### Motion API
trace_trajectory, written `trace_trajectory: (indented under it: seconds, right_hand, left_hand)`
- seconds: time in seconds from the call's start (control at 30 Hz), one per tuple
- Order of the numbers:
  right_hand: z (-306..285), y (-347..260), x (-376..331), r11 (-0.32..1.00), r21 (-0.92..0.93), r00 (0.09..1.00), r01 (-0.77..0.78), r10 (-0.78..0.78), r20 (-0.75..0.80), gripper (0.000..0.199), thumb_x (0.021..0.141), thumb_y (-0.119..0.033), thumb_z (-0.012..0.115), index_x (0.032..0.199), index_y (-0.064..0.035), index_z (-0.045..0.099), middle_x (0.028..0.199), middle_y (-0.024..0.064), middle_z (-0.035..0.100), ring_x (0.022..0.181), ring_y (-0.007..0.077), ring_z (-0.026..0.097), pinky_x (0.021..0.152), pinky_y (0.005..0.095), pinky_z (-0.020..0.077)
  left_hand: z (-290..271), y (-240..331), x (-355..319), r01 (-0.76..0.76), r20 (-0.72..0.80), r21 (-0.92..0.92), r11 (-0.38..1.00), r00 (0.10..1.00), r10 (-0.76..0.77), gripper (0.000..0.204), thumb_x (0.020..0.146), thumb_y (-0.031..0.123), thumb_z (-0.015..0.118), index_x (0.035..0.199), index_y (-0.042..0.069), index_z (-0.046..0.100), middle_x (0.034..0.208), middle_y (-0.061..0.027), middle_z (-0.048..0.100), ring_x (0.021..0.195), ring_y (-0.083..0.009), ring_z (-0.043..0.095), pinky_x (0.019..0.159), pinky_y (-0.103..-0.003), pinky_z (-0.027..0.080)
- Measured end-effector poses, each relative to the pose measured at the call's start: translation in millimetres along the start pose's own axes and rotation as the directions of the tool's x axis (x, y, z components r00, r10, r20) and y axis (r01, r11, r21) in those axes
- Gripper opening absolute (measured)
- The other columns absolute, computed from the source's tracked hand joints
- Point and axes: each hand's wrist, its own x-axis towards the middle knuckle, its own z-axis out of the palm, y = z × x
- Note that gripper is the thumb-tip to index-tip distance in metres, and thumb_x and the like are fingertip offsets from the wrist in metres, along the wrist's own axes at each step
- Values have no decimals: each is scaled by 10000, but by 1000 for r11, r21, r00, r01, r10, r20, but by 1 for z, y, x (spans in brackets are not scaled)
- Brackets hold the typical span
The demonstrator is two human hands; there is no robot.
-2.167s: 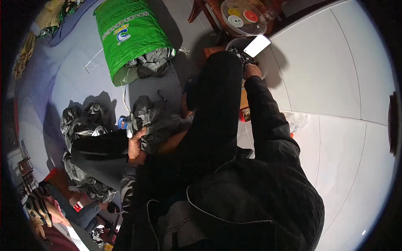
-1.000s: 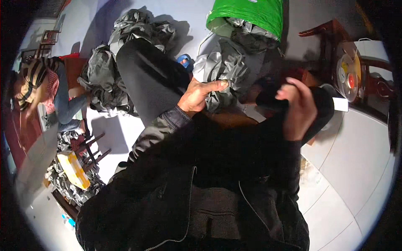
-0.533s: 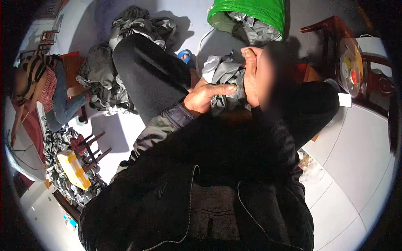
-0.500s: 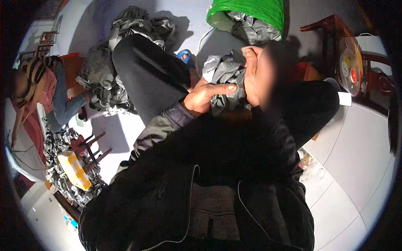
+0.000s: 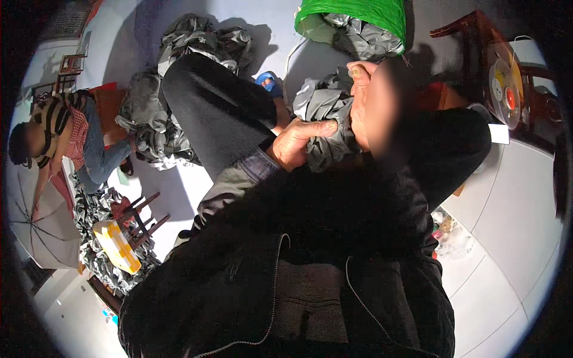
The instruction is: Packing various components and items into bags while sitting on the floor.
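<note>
A crumpled bundle of dark grey sheeting (image 5: 328, 107) sits over the person's lap, between the bent knees; its long axis runs roughly away from the body, from the lap toward the green sack (image 5: 352, 11), and since it is so creased, I cannot tell a front end from a back. A paler fold shows along its left side. The left hand (image 5: 295, 143) is closed on the bundle's near left part, thumb laid straight across the top and pointing right, the other fingers mostly hidden. The right hand (image 5: 367, 107) is raised at the bundle's right edge, thumb up and fingers bent; its outer side is blurred, so I cannot tell how far closed it is or whether it grips anything. The sack's mouth faces the person, with more grey sheeting (image 5: 364, 39) inside. Heaps of similar material (image 5: 149, 98) lie on the pale floor (image 5: 507, 197) beyond and beside the left knee, near a foot in a blue slipper (image 5: 273, 87). At far left a co-worker in a striped top (image 5: 57, 122) bends forward by an open umbrella (image 5: 48, 238); below is a yellow-and-white box (image 5: 118, 246). Dark wooden furniture (image 5: 477, 45) stands at upper right, beside a clear round container (image 5: 506, 95).
</note>
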Motion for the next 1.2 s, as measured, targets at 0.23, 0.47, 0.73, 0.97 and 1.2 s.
trace_trajectory:
  seconds: [0.23, 0.47, 0.73, 0.97, 1.2]
  right_hand:
    - [-6, -4, -3, 999, -27, 1000, 16, -17, -18, 96, 947, -74, 605, 1003, -10, 650, 796, 29, 636, 621, 79, 520, 569, 238, 449]
    - [-41, -29, 2, 838, -257, 873, 481, -483, 60, 81, 899, 10, 626, 973, 13, 659, 808, 67, 655, 677, 139, 618, 635, 279, 515]
    - [-56, -46, -48, 977, -145, 967, 157, -122, 225, 148, 825, 85, 673, 957, 20, 657, 846, 107, 690, 747, 169, 677, 679, 274, 543]
    - [-60, -38, -54, 967, -201, 968, 158, -112, 223, 196, 773, 32, 757, 906, 0, 617, 833, 94, 692, 734, 158, 669, 665, 266, 525]
    - [-59, -44, -48, 969, -193, 961, 157, -105, 256, 180, 793, -3, 752, 904, -18, 611, 801, 101, 664, 687, 195, 646, 627, 284, 506]
  left_hand:
    - [11, 4, -4, 22, 28, -37, 999, 999, -21, 544, 796, 101, 755, 1289, -6, 551, 1161, -111, 660, 1073, -240, 624, 976, -401, 469]
    - [-5, -4, 6, -92, -33, 60, 994, 995, 94, 438, 824, 116, 734, 1221, -12, 601, 1122, -103, 683, 1033, -218, 648, 944, -378, 489]
    - [1, -3, 6, -144, 34, 80, 986, 989, 142, 432, 852, 124, 713, 1252, 33, 576, 1099, -66, 679, 986, -191, 650, 908, -350, 498]
    - [5, 0, 2, -142, 27, 119, 983, 990, 140, 456, 836, 124, 733, 1252, 40, 567, 1085, -47, 667, 973, -176, 634, 886, -339, 496]
    - [8, -1, 1, -177, 44, 149, 973, 984, 173, 453, 834, 116, 730, 1250, 42, 567, 1096, -45, 659, 977, -173, 626, 877, -339, 494]
